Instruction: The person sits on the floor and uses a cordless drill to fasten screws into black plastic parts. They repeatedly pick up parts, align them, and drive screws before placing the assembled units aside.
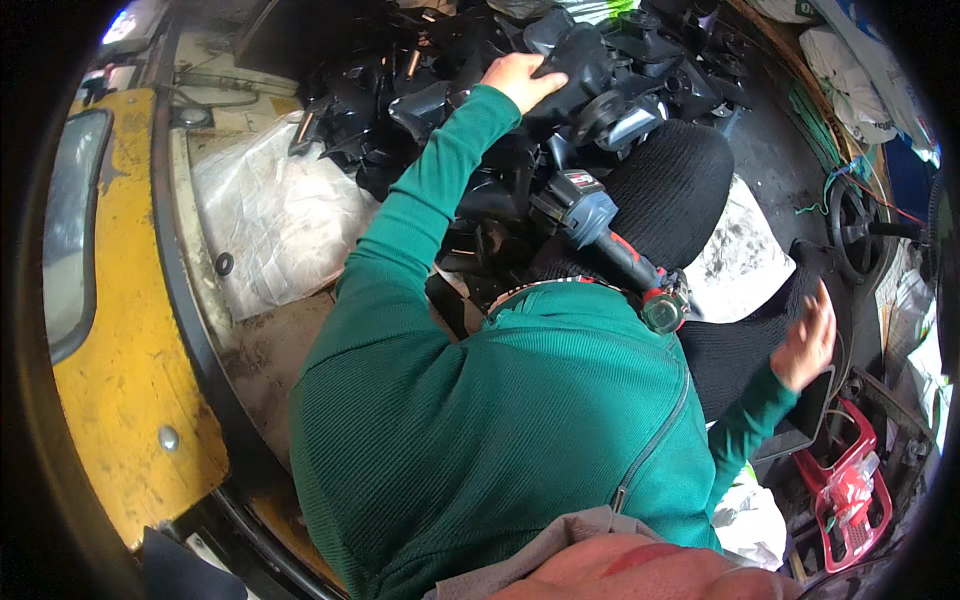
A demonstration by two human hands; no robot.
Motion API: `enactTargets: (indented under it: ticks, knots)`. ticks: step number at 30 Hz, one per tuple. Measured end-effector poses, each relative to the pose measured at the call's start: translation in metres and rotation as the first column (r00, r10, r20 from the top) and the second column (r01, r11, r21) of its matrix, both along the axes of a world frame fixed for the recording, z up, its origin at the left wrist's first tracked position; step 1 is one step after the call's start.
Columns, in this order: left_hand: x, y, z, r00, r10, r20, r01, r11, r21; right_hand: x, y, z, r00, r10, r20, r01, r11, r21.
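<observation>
My left hand point(523, 82) reaches out to a heap of glossy black plastic parts point(420, 110). Its fingers are closed at the edge of a large rounded black plastic part point(582, 72), and some fingertips are hidden. Off to the right, my right hand point(806, 345) is raised with its fingers stretched out and nothing in it, slightly blurred. A grey, black and red cordless power tool point(610, 232) lies across my lap, its chuck end toward me. Under and beside my thigh is a smudged white sheet point(745, 255).
Left of me stands a worn yellow panel point(135, 300) with a window. A clear plastic bag point(285, 215) and a small black ring point(224, 263) lie near it. At right are a dark wheel point(862, 230), green twine point(815, 130) and a red plastic part point(850, 485).
</observation>
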State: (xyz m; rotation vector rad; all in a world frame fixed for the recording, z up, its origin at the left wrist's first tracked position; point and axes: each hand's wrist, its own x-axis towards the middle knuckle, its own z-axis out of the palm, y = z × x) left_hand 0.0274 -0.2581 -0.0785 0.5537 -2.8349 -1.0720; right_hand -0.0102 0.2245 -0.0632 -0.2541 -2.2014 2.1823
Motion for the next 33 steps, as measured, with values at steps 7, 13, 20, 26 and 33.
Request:
enactTargets:
  ticks: [7, 13, 20, 26, 33]
  knots:
    - [-0.017, 0.036, -0.144, 0.973, -0.057, 0.224, 0.153, 0.884, -0.442, 0.100, 0.184, 0.138, 0.865, -0.213, -0.454, 0.494, 0.512, 0.702]
    - [0.011, 0.061, -0.217, 0.859, -0.080, 0.506, 0.312, 0.865, -0.392, 0.121, 0.191, 0.106, 0.831, -0.382, -0.404, 0.551, 0.474, 0.687]
    - [-0.116, 0.024, 0.018, 0.835, -0.153, -0.528, 0.130, 0.988, -0.080, 0.130, 0.059, -0.084, 0.976, -0.192, -0.101, 0.204, 0.654, 0.729]
    - [-0.230, -0.115, 0.194, 0.900, 0.109, -0.423, -0.390, 0.636, -0.666, 0.130, -0.073, -0.271, 0.990, 0.143, 0.000, -0.081, 0.564, 0.822]
    - [-0.289, -0.140, 0.033, 0.952, 0.234, -0.196, -0.294, 0.532, -0.794, 0.136, -0.071, -0.296, 0.983, 0.182, 0.005, -0.094, 0.484, 0.870]
